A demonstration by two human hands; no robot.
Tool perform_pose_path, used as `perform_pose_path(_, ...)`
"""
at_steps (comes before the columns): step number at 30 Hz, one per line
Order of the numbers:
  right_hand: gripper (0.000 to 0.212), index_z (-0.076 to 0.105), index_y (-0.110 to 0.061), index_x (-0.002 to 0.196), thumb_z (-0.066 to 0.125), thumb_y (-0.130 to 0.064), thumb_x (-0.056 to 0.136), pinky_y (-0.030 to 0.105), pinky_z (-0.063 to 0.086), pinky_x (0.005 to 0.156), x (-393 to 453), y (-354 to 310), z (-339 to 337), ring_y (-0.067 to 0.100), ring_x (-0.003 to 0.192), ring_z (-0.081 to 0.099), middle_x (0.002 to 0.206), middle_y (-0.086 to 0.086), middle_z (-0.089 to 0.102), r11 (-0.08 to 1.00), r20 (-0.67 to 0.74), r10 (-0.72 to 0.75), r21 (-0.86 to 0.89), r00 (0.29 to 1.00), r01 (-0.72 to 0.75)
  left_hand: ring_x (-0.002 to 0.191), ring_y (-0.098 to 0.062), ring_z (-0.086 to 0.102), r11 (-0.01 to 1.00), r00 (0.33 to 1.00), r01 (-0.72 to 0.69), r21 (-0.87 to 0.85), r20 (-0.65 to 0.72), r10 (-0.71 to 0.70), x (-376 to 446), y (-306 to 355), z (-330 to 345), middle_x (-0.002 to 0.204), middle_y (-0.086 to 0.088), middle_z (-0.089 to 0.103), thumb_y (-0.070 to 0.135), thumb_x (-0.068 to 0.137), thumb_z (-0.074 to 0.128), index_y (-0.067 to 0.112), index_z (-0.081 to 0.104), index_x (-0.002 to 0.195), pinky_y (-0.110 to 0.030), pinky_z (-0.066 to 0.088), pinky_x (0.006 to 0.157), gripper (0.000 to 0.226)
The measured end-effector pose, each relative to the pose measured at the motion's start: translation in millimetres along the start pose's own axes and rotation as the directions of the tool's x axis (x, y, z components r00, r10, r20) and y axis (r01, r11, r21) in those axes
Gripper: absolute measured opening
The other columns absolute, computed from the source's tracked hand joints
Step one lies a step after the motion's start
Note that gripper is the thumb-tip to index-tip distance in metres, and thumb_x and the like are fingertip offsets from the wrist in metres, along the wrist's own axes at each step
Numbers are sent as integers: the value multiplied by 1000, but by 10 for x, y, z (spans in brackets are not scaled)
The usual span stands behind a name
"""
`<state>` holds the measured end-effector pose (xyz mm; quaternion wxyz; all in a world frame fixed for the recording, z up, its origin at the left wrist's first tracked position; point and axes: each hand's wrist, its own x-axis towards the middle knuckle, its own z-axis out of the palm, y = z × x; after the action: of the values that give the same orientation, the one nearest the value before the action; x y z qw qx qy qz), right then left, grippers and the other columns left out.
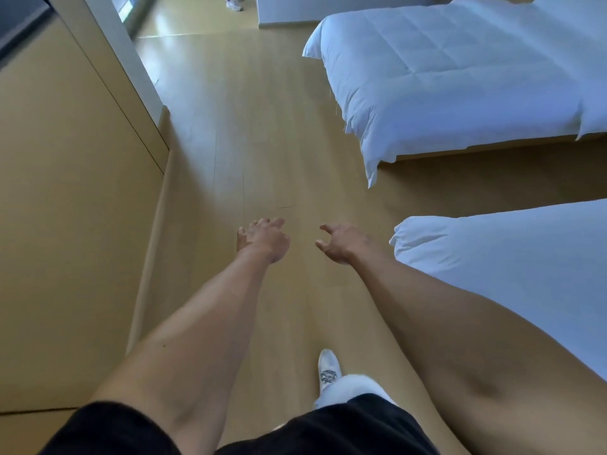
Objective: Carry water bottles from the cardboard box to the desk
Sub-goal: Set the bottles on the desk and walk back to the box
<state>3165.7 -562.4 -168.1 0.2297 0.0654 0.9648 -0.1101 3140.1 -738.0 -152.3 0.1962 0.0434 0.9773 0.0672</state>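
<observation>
Both my arms reach forward over a light wooden floor. My left hand (262, 239) hangs with loosely curled fingers and holds nothing. My right hand (341, 243) is beside it, fingers relaxed and spread, also empty. No water bottle, cardboard box or desk shows in this view.
A wooden wall panel (72, 198) runs along the left. Two beds with white duvets stand at the right, one far (460, 77) and one near (512, 264). My white shoe (328, 369) steps on the floor (256, 142). Another person's feet (233, 1) show at the top.
</observation>
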Motion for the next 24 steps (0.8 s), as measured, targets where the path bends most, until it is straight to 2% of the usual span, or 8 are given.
perform_pose_path(12, 58, 31, -36, 152, 40, -57, 99, 44, 37, 112, 1667, 169, -793, 28, 141, 38, 154, 4, 40, 1000, 51, -20, 6, 999, 19, 145, -26, 33, 997, 1000, 13, -73, 13, -12, 1732, 434, -571, 157, -4, 39, 39, 100, 42, 33, 37, 152, -45, 23, 120, 53)
perform_pose_path(16, 59, 30, -36, 152, 41, -57, 98, 43, 36, 110, 2257, 96, -1024, 26, 142, 37, 155, 3, 38, 1000, 53, 0, -10, 999, 1, 146, -27, 33, 997, 999, -8, -78, 35, 10, 2400, 382, -719, 157, -5, 39, 38, 100, 45, 33, 35, 153, -46, 23, 120, 55)
perform_pose_path(24, 62, 26, -35, 155, 43, -55, 99, 44, 31, 116, 3776, -440, -1786, 28, 144, 33, 158, 5, 34, 999, 30, 48, -20, 998, -47, 146, -26, 33, 990, 999, -42, -137, 27, 46, 4059, -16, -1380, 158, -3, 38, 39, 100, 44, 34, 36, 153, -47, 21, 121, 54)
